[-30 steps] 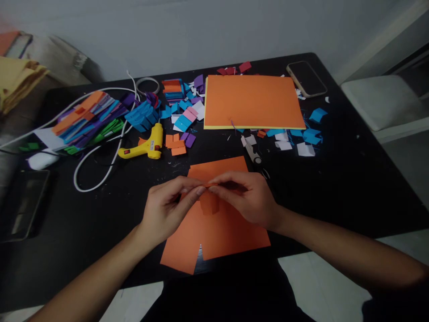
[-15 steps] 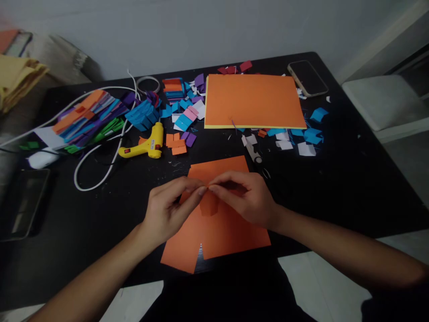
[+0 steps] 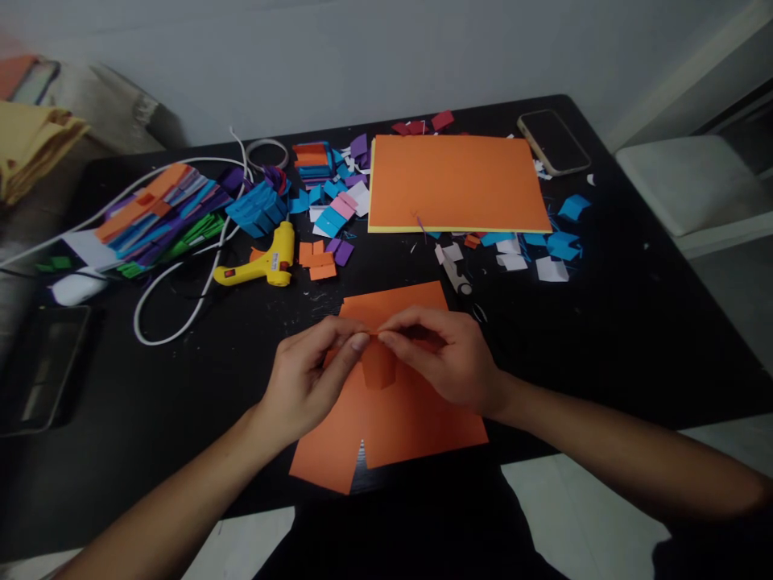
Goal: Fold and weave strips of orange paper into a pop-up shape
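Observation:
Between my two hands is a small piece of orange paper (image 3: 379,362), pinched along its upper edge. My left hand (image 3: 311,374) grips its left end with thumb and fingertips. Its right end sits between the thumb and index finger of my right hand (image 3: 450,354). The lower part of the piece hangs toward me. Beneath both hands, larger orange paper sheets (image 3: 423,435) lie on the black table, with a narrow gap at their front edge. Scissors (image 3: 459,282) lie just beyond my right hand, their handles barely visible against the dark surface.
A yellow glue gun (image 3: 259,266) lies left of centre beside a looping white cable (image 3: 142,310). Folded paper strips (image 3: 166,213) are heaped behind it. Orange sheets (image 3: 459,181) are stacked at the back, ringed by paper scraps (image 3: 564,246). A phone (image 3: 554,141) rests at the far right corner.
My fingertips have drawn slightly apart, so a little more of the small paper's upper edge shows between them. Everything else on the table stays put.

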`<state>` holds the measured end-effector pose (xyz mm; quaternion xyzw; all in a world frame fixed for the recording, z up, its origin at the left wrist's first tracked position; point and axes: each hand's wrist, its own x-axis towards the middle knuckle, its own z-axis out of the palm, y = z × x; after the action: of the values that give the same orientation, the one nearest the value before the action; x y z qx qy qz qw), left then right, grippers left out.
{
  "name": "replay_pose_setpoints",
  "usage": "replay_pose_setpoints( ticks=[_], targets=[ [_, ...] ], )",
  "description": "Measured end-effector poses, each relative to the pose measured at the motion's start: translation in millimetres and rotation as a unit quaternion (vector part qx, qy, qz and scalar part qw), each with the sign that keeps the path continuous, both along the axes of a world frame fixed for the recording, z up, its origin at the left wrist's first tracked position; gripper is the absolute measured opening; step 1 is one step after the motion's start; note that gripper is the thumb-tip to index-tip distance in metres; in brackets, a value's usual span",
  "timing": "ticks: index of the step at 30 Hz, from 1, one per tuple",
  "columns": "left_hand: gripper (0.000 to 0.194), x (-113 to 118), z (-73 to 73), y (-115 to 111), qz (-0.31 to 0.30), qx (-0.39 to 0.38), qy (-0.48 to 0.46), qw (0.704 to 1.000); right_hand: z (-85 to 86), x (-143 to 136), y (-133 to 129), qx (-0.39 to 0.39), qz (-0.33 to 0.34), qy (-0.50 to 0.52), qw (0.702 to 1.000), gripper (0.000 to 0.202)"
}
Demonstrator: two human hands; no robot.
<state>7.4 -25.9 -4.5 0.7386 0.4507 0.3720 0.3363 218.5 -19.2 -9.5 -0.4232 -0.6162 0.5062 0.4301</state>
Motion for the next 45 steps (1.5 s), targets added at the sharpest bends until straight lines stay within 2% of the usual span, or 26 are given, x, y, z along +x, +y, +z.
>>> replay_pose_setpoints(
  ticks=[3, 6, 9, 14, 20, 24, 33, 38, 45],
  targets=[
    [0.024, 2.2, -6.4, -0.9, 0.005, -0.055, -0.057, 0.997, 0.1, -1.0, 1.1, -0.020, -0.025, 0.028, 0.999, 0.010],
    [0.019, 3.4, -7.9, -0.6, 0.023, -0.065, -0.085, 0.994, -0.3, -1.1, 2.3, -0.037, -0.025, 0.032, 0.998, 0.010],
    [0.012, 2.3, -4.0, 0.8, 0.035, -0.041, -0.059, 0.997, -0.7, -1.0, 2.5, -0.052, -0.005, 0.033, 0.998, 0.011],
    [0.012, 0.4, 1.2, 1.6, 0.019, 0.022, 0.004, 1.000, 2.1, -1.6, 2.7, -0.065, 0.009, 0.030, 0.997, 0.013],
    [0.013, 0.8, 0.4, 0.6, 0.043, 0.017, -0.012, 0.999, 1.0, -1.0, 4.5, -0.076, 0.001, 0.042, 0.996, 0.013],
    [0.008, 0.2, 2.7, 2.5, 0.031, 0.041, 0.009, 0.999, -1.9, -1.1, 4.4, -0.070, 0.008, 0.063, 0.996, 0.018],
    [0.015, -1.8, 1.5, 2.4, 0.040, 0.054, 0.007, 0.998, -0.8, -1.6, 4.7, -0.078, -0.015, 0.093, 0.993, 0.012],
    [0.009, -2.4, 3.9, 4.0, 0.034, 0.069, 0.013, 0.997, -0.1, -1.6, 5.8, -0.087, -0.019, 0.100, 0.991, 0.010],
    [0.011, -1.7, 8.1, 4.0, 0.024, 0.069, 0.026, 0.997, -3.1, -3.1, 7.2, -0.106, -0.011, 0.117, 0.987, 0.019]
  ],
)
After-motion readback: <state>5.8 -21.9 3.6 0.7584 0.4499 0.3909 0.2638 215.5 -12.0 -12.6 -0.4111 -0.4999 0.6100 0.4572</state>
